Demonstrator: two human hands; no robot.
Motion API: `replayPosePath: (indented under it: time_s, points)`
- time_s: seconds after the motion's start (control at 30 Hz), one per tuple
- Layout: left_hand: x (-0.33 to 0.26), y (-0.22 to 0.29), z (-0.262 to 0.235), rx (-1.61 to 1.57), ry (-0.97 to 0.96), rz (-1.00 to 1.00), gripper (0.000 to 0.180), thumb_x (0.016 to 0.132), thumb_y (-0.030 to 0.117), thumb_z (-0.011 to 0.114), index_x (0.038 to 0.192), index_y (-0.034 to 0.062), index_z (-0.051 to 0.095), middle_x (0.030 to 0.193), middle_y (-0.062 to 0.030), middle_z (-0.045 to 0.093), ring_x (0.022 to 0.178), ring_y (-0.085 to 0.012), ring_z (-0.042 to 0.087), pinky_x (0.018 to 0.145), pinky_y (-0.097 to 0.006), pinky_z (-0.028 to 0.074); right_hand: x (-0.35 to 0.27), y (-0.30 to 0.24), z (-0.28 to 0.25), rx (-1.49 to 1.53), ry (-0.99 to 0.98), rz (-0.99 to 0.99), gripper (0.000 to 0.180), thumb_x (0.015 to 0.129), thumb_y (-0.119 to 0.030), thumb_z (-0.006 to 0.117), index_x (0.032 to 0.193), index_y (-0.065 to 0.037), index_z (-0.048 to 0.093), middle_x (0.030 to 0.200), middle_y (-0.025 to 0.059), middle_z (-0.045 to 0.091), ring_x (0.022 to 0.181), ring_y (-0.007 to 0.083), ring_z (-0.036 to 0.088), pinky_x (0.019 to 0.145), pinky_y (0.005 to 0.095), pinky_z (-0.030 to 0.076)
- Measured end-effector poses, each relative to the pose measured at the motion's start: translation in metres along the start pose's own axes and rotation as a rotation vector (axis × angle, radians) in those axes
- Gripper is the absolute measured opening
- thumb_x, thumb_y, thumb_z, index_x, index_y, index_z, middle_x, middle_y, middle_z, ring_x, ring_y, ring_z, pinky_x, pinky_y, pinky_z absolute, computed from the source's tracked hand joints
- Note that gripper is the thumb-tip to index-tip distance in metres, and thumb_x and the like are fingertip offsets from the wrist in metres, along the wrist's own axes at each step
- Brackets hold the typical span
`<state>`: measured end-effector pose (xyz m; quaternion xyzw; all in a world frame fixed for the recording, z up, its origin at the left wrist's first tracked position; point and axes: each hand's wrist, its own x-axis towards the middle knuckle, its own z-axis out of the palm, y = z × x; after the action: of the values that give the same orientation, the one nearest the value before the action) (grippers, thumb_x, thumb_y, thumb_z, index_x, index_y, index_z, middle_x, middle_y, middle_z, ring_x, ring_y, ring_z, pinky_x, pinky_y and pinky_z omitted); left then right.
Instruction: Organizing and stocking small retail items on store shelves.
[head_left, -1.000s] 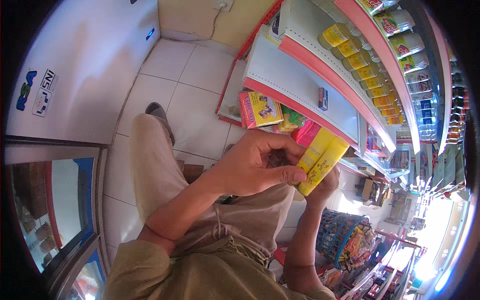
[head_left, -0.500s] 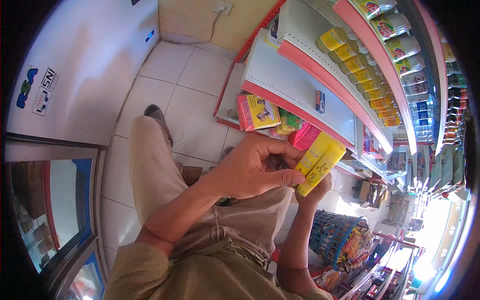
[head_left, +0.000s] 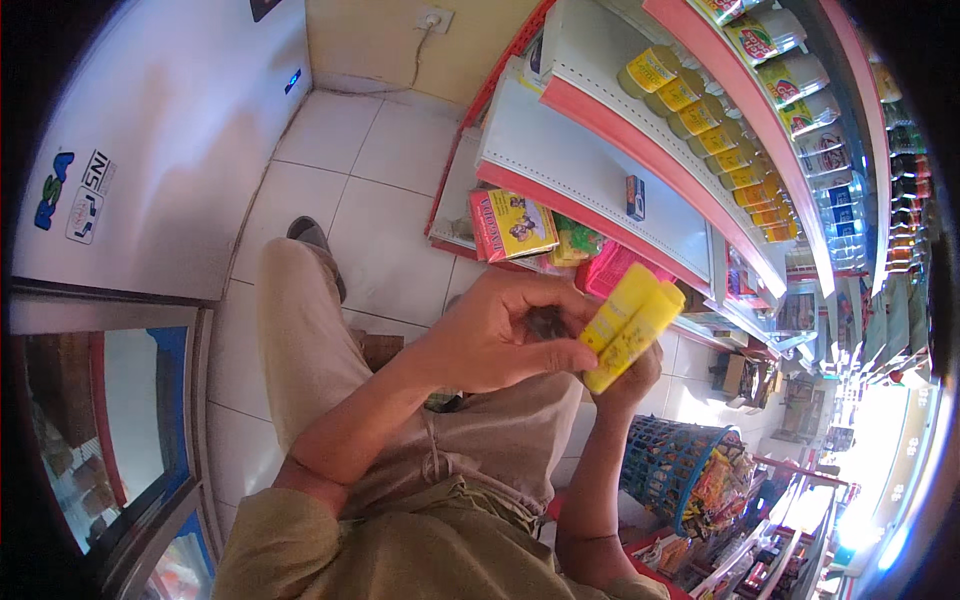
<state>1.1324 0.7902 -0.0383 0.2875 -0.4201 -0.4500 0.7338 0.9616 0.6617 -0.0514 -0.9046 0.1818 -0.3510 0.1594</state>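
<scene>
Two slim yellow packs (head_left: 632, 325) with printed pictures lie side by side, slanted, in front of me at waist height. Motion blurs them, so I cannot tell whether they are bottles or tubes. My left hand (head_left: 505, 330) is closed on their left edge, the thumb pressing the near face and the fingers curled behind. From below, my right hand (head_left: 634, 378) grips them at the lower right. Its fingers are mostly hidden behind the packs.
Ahead stands a red-edged shelf (head_left: 590, 165) with a small dark box (head_left: 635, 197), yellow-capped jars (head_left: 700, 120) and a yellow-pink box (head_left: 513, 225) low down. A blue basket (head_left: 665, 475) of packets sits at right. A white cabinet (head_left: 165, 130) is at left.
The yellow packs have turned slightly in my hands and are more blurred now. Both hands keep hold of them, the left shifting a little to the left.
</scene>
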Motion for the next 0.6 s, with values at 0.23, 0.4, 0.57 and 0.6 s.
replayPosePath:
  time_s: [0.23,0.4,0.57,0.6]
  points:
    - [0.009,-0.017,-0.001,-0.142,0.036,-0.101,0.065,0.071,0.016,0.080,0.127,-0.0002,0.049,0.126,-0.0075,0.049,0.117,-0.0159,0.047,0.087,-0.029,0.047,0.001,0.010,-0.010,-0.101,0.068,-0.007,0.027,0.066,-0.013,0.076,0.088,0.000,0.065,0.100,0.0160,0.062,0.091,0.0323,0.062,0.077,0.0360,0.048]
    - [0.015,-0.046,-0.002,0.520,-0.011,-0.111,0.065,0.066,0.023,0.084,0.121,0.0051,0.055,0.124,-0.0053,0.049,0.112,-0.0152,0.051,0.081,-0.026,0.049,-0.016,0.020,-0.010,-0.226,0.039,0.082,0.037,0.052,0.007,0.059,0.085,-0.008,0.067,0.095,0.0058,0.058,0.098,0.0289,0.052,0.083,0.0404,0.045]
    - [0.027,-0.101,-0.003,0.671,-0.035,-0.214,0.047,0.067,0.012,0.082,0.107,0.0022,0.058,0.111,-0.0064,0.055,0.099,-0.0131,0.056,0.079,-0.025,0.048,-0.040,0.059,0.001,-0.226,0.094,0.217,0.035,0.054,0.004,0.059,0.085,-0.009,0.067,0.096,0.0047,0.058,0.099,0.0277,0.053,0.084,0.0397,0.045]
    - [0.031,-0.105,-0.002,0.675,-0.069,-0.234,0.047,0.067,0.012,0.082,0.107,0.0022,0.058,0.111,-0.0064,0.055,0.099,-0.0131,0.056,0.079,-0.025,0.048,-0.044,0.067,0.006,-0.194,0.103,0.194,0.032,0.055,0.003,0.059,0.084,-0.010,0.067,0.096,0.0046,0.058,0.099,0.0274,0.053,0.084,0.0395,0.045]
